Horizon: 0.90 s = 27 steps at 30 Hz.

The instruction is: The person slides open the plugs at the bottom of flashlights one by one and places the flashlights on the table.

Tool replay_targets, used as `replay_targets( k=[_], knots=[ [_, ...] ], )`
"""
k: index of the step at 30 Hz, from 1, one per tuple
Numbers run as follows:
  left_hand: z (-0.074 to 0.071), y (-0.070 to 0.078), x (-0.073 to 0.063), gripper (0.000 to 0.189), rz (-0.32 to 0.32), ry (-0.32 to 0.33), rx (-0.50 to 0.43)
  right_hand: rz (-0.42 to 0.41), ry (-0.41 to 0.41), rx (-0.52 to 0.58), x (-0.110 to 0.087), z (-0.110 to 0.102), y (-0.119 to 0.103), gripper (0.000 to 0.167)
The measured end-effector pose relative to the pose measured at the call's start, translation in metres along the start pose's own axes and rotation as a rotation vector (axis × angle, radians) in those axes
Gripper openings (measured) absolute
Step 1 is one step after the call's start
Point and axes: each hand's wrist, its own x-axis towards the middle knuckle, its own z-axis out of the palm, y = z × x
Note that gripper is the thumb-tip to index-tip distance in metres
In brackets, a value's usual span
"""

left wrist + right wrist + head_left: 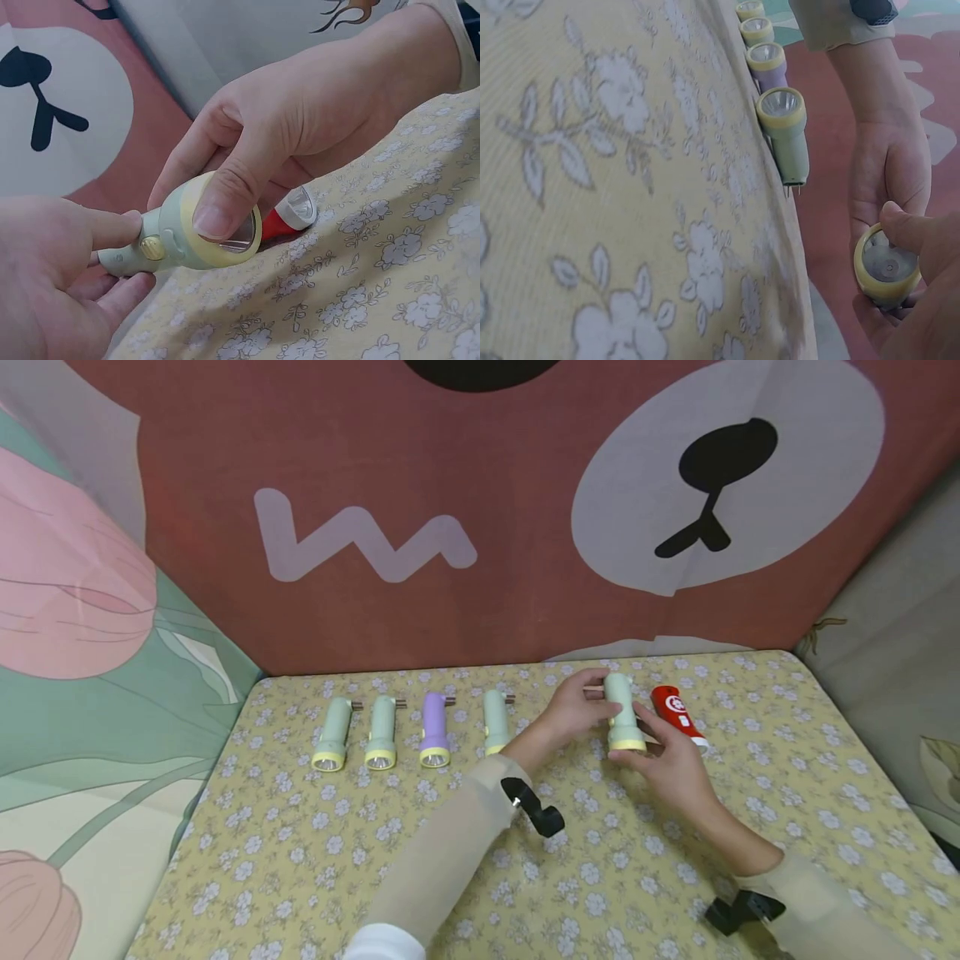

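Hands (581,706) (675,768) on flashlight (625,729) near cloth edge (465,672)

In the left-wrist view, the left grip (45,274) is cut off at the left edge; the right grip (262,131) and held green flashlight (184,229) hide most of the red flashlight (294,213).

Red flashlight (678,718): round white emblem (675,703), detail unclear; no readable words or numbers.
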Motion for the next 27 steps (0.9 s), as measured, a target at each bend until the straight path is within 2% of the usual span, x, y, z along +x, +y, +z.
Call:
replay_targets(
  k=[8, 14, 19, 23, 27],
  knots=[
    [-0.008, 0.012, -0.011, 0.063, -0.016, 0.005, 0.008, -0.042, 0.026, 0.033, -0.002, 0.003, -0.007, 0.086],
    [-0.013, 0.015, -0.019, 0.061, -0.018, 0.018, 0.007, -0.09, 0.032, 0.055, -0.005, 0.005, -0.011, 0.084],
    [-0.022, 0.013, -0.023, 0.051, -0.009, 0.028, -0.055, -0.13, 0.039, 0.037, -0.008, 0.008, -0.017, 0.084],
    [-0.028, 0.013, -0.025, 0.047, -0.007, 0.007, -0.123, -0.166, 0.043, 0.049, -0.011, 0.01, -0.022, 0.084],
    [-0.034, 0.015, -0.027, 0.048, -0.019, -0.016, -0.153, -0.206, 0.048, 0.046, -0.012, 0.012, -0.024, 0.084]
  ],
)
